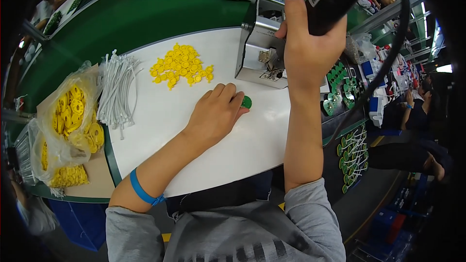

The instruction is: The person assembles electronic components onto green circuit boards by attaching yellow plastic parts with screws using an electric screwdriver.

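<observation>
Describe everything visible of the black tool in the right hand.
The black tool has a thick, roughly cylindrical body with a smooth, slightly glossy surface, perhaps plastic, and a pale printed label along its left side. It slants up and to the right in the picture, cut off by the top edge. The right hand grips its lower part, the thumb along the left side. Its working tip cannot be seen, nor whether it is running.

Directly before me: white work board [257,143], its edges curved in my view, on a green bench [160,9]. Upper right, I note a grey metal rail [378,18]. Floor [347,216] dark grey, with a yellow strip [377,141]. Bright light [444,69] far right (surroundings there too dark to read).
</observation>
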`<action>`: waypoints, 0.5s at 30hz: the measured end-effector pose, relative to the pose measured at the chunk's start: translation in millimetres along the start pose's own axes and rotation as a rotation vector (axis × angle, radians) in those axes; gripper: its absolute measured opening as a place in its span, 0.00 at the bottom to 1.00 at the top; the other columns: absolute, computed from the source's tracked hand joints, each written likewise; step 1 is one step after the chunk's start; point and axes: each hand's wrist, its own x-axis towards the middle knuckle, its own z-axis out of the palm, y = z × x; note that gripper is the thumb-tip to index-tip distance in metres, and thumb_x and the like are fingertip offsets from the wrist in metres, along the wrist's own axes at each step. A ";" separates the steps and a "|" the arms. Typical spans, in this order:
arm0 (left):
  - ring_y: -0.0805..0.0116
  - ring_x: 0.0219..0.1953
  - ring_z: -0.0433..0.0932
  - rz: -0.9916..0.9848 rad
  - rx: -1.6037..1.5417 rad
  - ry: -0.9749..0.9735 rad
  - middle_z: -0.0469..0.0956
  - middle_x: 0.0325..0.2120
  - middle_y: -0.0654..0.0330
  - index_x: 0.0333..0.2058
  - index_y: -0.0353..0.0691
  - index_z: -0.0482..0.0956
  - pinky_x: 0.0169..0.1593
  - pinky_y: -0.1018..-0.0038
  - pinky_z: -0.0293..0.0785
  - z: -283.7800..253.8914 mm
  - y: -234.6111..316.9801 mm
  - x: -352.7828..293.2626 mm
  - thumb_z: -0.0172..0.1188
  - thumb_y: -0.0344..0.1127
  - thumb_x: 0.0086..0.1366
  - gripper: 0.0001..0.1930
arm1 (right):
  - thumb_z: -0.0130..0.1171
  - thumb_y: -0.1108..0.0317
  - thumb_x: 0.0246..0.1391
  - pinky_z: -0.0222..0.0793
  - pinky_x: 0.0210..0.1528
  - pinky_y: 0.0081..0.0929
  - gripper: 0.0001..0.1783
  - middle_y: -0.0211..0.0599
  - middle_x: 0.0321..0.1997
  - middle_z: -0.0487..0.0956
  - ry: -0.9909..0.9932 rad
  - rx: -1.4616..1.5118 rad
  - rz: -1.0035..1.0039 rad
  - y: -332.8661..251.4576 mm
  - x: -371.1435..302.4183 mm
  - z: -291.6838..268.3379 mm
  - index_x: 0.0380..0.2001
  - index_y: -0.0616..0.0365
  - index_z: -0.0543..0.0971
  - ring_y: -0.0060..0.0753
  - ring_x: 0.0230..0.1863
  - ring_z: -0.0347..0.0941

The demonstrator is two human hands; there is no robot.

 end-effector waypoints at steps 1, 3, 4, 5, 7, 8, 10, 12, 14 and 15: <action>0.60 0.37 0.74 0.003 0.005 0.008 0.70 0.33 0.57 0.42 0.35 0.82 0.38 0.67 0.75 0.2 0.0 -0.6 0.71 0.36 0.57 0.16 | 0.69 0.66 0.58 0.66 0.20 0.18 0.15 0.31 0.26 0.78 -0.027 0.027 0.035 1.6 0.4 0.1 0.38 0.64 0.76 0.21 0.17 0.72; 0.60 0.37 0.74 0.003 0.008 0.007 0.70 0.33 0.58 0.42 0.35 0.82 0.38 0.67 0.75 -0.4 0.4 -0.4 0.71 0.36 0.57 0.16 | 0.70 0.65 0.58 0.66 0.20 0.19 0.15 0.31 0.25 0.78 -0.033 0.022 0.053 3.1 2.6 -3.6 0.37 0.64 0.76 0.20 0.17 0.72; 0.60 0.37 0.74 0.005 0.013 0.004 0.70 0.33 0.58 0.42 0.35 0.82 0.38 0.67 0.75 -0.5 0.0 -0.7 0.71 0.36 0.57 0.16 | 0.70 0.65 0.57 0.66 0.20 0.19 0.14 0.31 0.24 0.77 -0.036 0.017 0.071 4.1 3.0 -5.2 0.36 0.63 0.76 0.20 0.17 0.72; 0.60 0.37 0.74 0.002 0.012 0.005 0.70 0.33 0.58 0.42 0.35 0.82 0.38 0.67 0.75 -0.3 -0.7 -1.4 0.71 0.36 0.57 0.16 | 0.69 0.65 0.58 0.66 0.21 0.20 0.15 0.31 0.22 0.76 -0.061 0.004 0.064 4.6 1.0 -7.0 0.39 0.64 0.76 0.21 0.17 0.71; 0.60 0.37 0.74 0.004 0.004 0.016 0.71 0.34 0.58 0.42 0.35 0.82 0.39 0.67 0.75 0.3 -3.9 -4.3 0.71 0.36 0.57 0.16 | 0.68 0.65 0.59 0.65 0.21 0.20 0.16 0.31 0.21 0.76 -0.083 0.024 0.115 -0.8 -13.6 -8.7 0.41 0.65 0.75 0.21 0.17 0.71; 0.60 0.37 0.74 -0.001 0.005 0.018 0.71 0.34 0.58 0.42 0.35 0.82 0.39 0.67 0.75 -0.5 -4.8 -5.2 0.71 0.36 0.57 0.16 | 0.67 0.66 0.59 0.65 0.21 0.20 0.16 0.31 0.20 0.75 -0.101 0.042 0.164 -4.6 -22.3 -10.1 0.42 0.65 0.75 0.21 0.17 0.71; 0.60 0.37 0.74 0.000 -0.008 0.006 0.71 0.34 0.58 0.41 0.35 0.82 0.39 0.67 0.75 -1.3 -5.2 -5.4 0.70 0.37 0.57 0.16 | 0.63 0.67 0.61 0.66 0.21 0.21 0.16 0.33 0.20 0.74 -0.086 0.069 0.195 -9.4 -38.7 -16.7 0.44 0.67 0.73 0.24 0.16 0.70; 0.61 0.37 0.74 0.004 -0.014 0.010 0.71 0.34 0.58 0.41 0.35 0.82 0.39 0.67 0.75 -0.9 -6.1 -5.6 0.70 0.37 0.57 0.16 | 0.61 0.66 0.62 0.68 0.20 0.24 0.13 0.36 0.21 0.74 -0.049 0.112 0.193 -13.5 -46.7 -23.0 0.40 0.66 0.72 0.27 0.16 0.70; 0.61 0.37 0.74 0.007 -0.020 0.010 0.71 0.34 0.58 0.41 0.35 0.82 0.39 0.67 0.75 0.3 -6.3 -5.4 0.70 0.37 0.57 0.16 | 0.66 0.70 0.58 0.65 0.20 0.17 0.11 0.32 0.17 0.76 0.016 0.259 0.155 -17.1 -39.0 -22.9 0.34 0.62 0.74 0.20 0.15 0.71; 0.61 0.37 0.74 0.003 -0.005 0.009 0.71 0.33 0.58 0.41 0.35 0.82 0.39 0.67 0.75 -0.4 -7.9 -5.6 0.70 0.37 0.57 0.16 | 0.66 0.68 0.58 0.65 0.20 0.18 0.11 0.32 0.15 0.75 0.035 0.253 0.106 -18.9 -32.3 -19.6 0.32 0.62 0.74 0.20 0.15 0.71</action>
